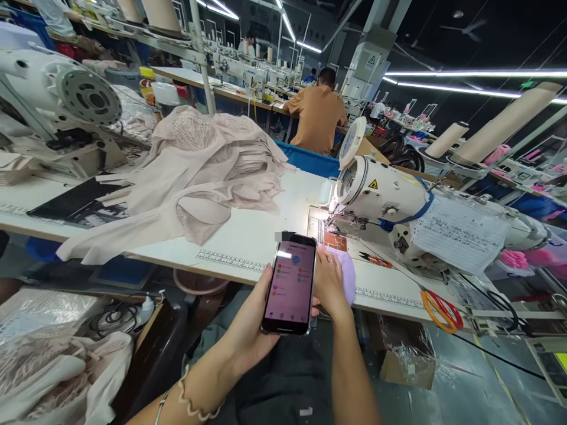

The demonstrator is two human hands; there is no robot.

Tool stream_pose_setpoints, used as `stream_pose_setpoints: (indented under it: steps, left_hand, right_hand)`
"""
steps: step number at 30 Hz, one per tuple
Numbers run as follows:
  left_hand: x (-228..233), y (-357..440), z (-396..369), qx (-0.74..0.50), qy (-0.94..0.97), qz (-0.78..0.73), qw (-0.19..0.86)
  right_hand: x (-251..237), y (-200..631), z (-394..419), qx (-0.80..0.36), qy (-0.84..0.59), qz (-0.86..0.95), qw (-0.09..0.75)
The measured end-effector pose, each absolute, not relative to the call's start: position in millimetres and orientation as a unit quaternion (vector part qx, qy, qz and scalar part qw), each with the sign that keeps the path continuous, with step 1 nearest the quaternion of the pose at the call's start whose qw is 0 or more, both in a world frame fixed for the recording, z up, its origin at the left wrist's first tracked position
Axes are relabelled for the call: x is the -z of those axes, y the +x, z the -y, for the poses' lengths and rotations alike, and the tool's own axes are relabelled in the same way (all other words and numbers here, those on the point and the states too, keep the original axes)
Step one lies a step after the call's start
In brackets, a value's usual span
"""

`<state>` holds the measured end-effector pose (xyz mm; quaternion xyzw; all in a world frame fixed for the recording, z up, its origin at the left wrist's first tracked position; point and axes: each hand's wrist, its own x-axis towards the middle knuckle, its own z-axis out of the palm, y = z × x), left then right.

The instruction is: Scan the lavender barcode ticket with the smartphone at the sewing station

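I see my left hand (250, 321) wrapped around a phone (290, 284), held upright just off the near edge of the table (266, 227). The fingers grip it from behind and from its left side, with fingertips curling round the bottom right corner; the lit pink screen faces me. What the screen says is too small to read.

My right hand (330, 282) sits just beside the phone's right edge, resting on a pale lilac cloth (348, 273) at the table's edge. The phone hides most of its fingers, so I cannot tell whether they are curled or slack.

Beyond the cloth stands a white sewing machine (385, 198); its needle area is glared out by its lamp. A heap of beige fabric (208, 165) lies to the left, orange-handled scissors (440, 310) to the right. A person in an orange shirt (316, 115) sits farther back, facing away.
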<state>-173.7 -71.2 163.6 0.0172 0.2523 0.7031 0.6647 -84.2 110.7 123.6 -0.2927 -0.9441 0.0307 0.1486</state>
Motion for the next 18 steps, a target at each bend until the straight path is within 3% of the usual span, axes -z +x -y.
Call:
stream_pose_setpoints:
  steps: [18]
  left_hand:
    - [-168,-161,92,-0.684,-0.003,-0.265,0.679]
  right_hand:
    - [-128,-82,-107,-0.033,-0.287,0.945,0.152]
